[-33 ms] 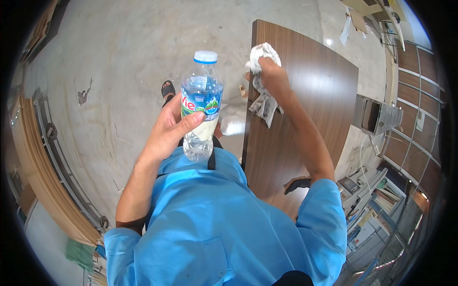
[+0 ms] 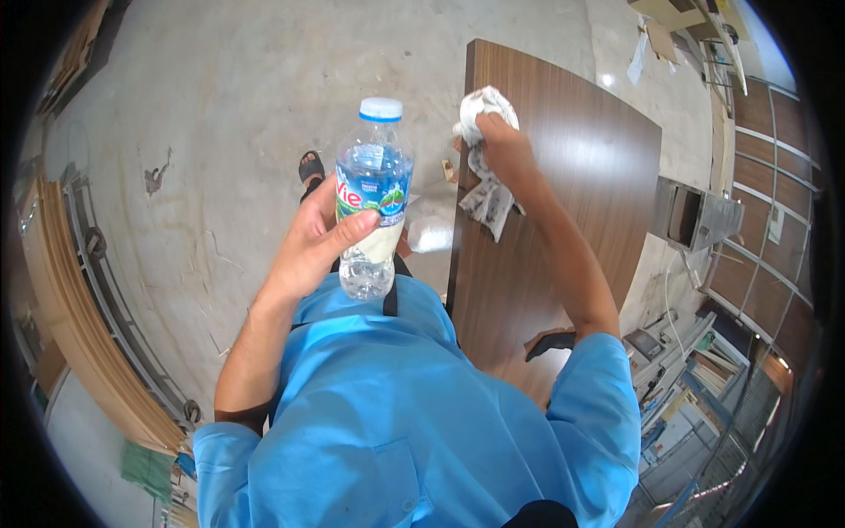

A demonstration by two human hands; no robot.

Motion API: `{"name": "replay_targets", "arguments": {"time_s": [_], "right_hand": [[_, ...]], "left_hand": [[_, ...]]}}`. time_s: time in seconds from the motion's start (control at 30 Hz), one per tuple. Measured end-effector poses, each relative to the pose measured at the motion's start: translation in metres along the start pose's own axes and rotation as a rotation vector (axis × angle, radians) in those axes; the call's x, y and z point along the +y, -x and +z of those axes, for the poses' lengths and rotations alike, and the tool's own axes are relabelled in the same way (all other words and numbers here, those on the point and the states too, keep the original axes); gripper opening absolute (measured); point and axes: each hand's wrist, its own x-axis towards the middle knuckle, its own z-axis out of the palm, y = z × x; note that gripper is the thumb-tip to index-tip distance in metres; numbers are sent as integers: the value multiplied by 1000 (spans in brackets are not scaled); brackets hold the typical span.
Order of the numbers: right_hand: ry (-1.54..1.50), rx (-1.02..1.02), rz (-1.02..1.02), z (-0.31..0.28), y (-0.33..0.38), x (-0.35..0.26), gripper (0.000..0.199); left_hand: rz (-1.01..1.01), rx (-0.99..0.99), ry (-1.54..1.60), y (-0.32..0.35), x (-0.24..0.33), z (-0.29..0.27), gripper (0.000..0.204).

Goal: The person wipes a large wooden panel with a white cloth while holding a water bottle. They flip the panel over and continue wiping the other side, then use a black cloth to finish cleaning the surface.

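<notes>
My left hand (image 2: 312, 242) grips a clear plastic water bottle (image 2: 374, 189) with a white cap and a blue label, held upright in front of my chest. The bottle looks almost empty. My right hand (image 2: 506, 145) is closed around a crumpled white cloth (image 2: 484, 198) with dark stains. It holds the cloth against the left edge of a dark brown wooden panel (image 2: 581, 176) that lies flat in front of me. Part of the cloth hangs below my fist. I wear a blue shirt.
Bare concrete floor (image 2: 220, 114) lies to the left, with my sandalled foot (image 2: 310, 165) on it. Light wooden boards (image 2: 75, 334) are stacked at the far left. A grey metal box (image 2: 695, 216) and cluttered shelving (image 2: 695, 387) stand to the right.
</notes>
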Motion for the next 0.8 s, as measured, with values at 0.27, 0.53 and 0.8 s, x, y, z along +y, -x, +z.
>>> {"name": "replay_targets", "arguments": {"time_s": [0.27, 0.53, 0.8], "right_hand": [[-164, 465, 112, 13, 9, 19, 17], [-198, 158, 332, 8, 31, -4, 30], [-296, 237, 258, 20, 15, 22, 34]], "left_hand": [[33, -8, 0, -2, -5, 3, 57], [45, 68, 8, -2, -12, -5, 56], [69, -18, -28, -17, -8, 2, 58]]}}
